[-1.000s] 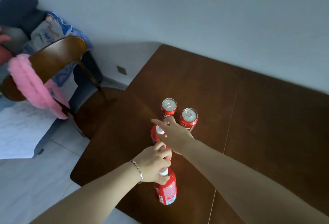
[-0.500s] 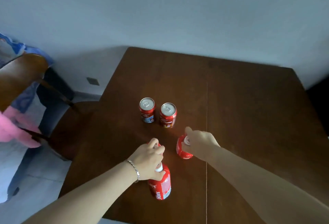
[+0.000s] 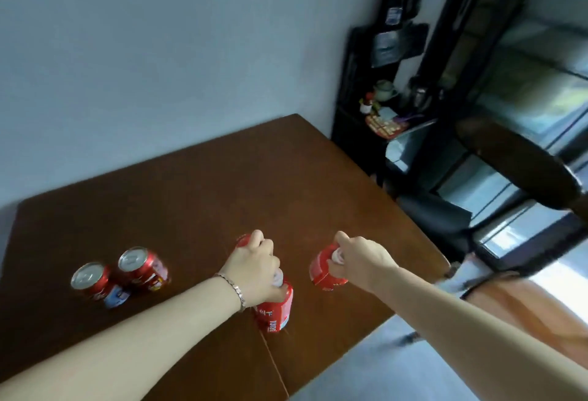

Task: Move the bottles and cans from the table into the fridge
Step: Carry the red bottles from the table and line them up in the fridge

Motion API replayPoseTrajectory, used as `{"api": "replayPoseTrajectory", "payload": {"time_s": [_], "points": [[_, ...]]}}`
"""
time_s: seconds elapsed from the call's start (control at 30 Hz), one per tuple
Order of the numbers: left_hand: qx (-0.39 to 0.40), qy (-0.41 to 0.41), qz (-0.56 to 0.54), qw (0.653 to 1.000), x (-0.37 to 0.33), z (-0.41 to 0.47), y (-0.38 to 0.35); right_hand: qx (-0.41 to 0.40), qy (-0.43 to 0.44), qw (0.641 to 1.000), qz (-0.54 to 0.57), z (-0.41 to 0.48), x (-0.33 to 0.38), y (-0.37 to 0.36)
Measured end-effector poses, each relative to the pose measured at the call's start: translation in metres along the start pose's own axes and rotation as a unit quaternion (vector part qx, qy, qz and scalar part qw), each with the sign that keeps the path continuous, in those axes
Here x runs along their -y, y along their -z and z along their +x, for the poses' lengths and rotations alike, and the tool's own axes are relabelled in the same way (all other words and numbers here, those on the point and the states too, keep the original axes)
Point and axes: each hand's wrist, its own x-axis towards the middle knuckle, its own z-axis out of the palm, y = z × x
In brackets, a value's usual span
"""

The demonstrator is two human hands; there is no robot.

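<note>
though blurred, seemingly gripping left bottle by the neck in left hand and right bottle likewise in right hand, near table edge, right of cans, for carrying both fridgeward together.

Dark brown wooden desk, smooth with a dull sheen. Two cans at lower left: glossy red sides, bare silvery metal tops. Metal bracelet.
</note>
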Motion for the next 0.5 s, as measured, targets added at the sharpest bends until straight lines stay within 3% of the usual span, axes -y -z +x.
{"api": "replayPoseTrajectory", "payload": {"time_s": [0.27, 0.5], "points": [[-0.109, -0.192, 0.023, 0.975, -0.246, 0.059, 0.121, -0.164, -0.218, 0.959, 0.075, -0.182, -0.199, 0.045], [-0.151, -0.332, -0.028, 0.931, -0.502, 0.058, 0.185, -0.181, -0.339, 0.923, -0.016, -0.382, -0.346, 0.062]]}}
